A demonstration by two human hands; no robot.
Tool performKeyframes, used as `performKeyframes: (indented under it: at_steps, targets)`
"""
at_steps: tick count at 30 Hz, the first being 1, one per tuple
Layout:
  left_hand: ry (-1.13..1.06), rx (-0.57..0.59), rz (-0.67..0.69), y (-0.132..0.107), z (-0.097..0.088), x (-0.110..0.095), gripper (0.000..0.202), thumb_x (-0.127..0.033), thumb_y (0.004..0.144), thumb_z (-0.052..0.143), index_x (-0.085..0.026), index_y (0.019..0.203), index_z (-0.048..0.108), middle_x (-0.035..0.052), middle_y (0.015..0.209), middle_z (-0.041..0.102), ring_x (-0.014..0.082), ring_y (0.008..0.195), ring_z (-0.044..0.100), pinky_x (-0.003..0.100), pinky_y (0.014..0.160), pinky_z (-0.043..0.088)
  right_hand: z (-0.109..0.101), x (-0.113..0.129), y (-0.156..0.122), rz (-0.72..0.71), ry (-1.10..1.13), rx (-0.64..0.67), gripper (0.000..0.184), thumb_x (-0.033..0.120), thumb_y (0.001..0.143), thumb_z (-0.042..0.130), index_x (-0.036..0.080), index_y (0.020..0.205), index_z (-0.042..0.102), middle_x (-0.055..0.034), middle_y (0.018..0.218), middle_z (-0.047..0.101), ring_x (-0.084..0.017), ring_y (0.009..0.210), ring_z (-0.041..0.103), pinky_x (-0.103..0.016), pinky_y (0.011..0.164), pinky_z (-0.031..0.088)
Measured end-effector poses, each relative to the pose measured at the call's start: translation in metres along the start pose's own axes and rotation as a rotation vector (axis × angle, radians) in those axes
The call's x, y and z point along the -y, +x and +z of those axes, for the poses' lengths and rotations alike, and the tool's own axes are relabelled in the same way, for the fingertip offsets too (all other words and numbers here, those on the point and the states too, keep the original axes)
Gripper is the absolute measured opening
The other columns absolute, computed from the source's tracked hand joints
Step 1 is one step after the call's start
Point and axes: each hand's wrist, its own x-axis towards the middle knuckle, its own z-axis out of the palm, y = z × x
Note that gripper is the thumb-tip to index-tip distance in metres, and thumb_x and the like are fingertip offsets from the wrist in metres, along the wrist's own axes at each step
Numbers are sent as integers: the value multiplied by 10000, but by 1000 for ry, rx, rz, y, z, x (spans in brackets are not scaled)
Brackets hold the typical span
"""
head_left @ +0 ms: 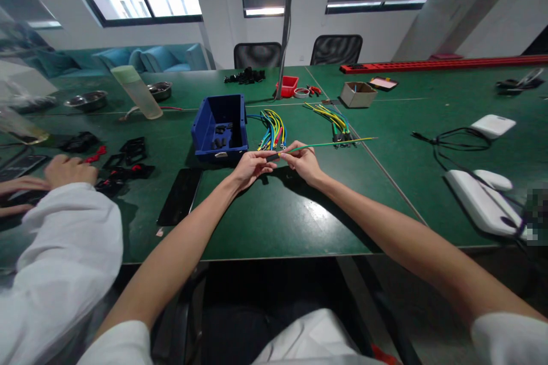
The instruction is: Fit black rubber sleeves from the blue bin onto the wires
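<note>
1. Over the green tabletop (257,228), head view: the left hand (248,169) pinches a black sleeve (272,157) between thumb and fingertips.
2. The right hand (305,164) grips a green-yellow wire (329,144) just beside that sleeve, its long end stretching rightward past the fingers.

Count: one held wire (327,144), two wire bundles (281,124), one blue bin (199,130), one red bin (293,90), two metal bowls (88,104), two mesh chairbacks (257,56).
</note>
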Motion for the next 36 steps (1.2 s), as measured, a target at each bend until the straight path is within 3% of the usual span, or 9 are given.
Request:
performKeyframes:
  at_steps: [9, 14, 26, 36]
  targets:
    - [53, 45, 78, 2, -2, 0, 316, -76, 661, 633, -65, 973, 685, 91, 794, 703, 140, 670, 664, 262, 691, 500, -2, -4, 4, 48, 110, 14, 317, 429, 643, 755, 183, 715, 568, 58, 473, 489, -72, 406, 408, -211, 393, 290]
    - [3, 62, 77, 2, -4, 0, 316, -90, 648, 671, -80, 962, 702, 107, 860, 716, 161, 716, 679, 273, 727, 503, -4, -1, 5, 110, 216, 58, 328, 433, 660, 738, 183, 753, 546, 50, 543, 524, -63, 409, 419, -207, 393, 275]
    - [-4, 114, 64, 3, -9, 3, 431, -176, 619, 787, -127, 1037, 694, 117, 1021, 704, 182, 838, 686, 315, 855, 488, -2, 0, 7, 89, 133, -22, 384, 457, 622, 758, 187, 768, 526, 66, 472, 466, -72, 398, 390, -209, 384, 266]
    - [17, 129, 65, 5, -13, 8, 507, -147, 591, 801, -149, 1082, 674, 121, 1063, 696, 203, 913, 680, 366, 926, 475, -3, -2, 7, 79, 140, -35, 361, 438, 616, 766, 189, 749, 540, 58, 481, 489, -78, 410, 415, -208, 380, 286]
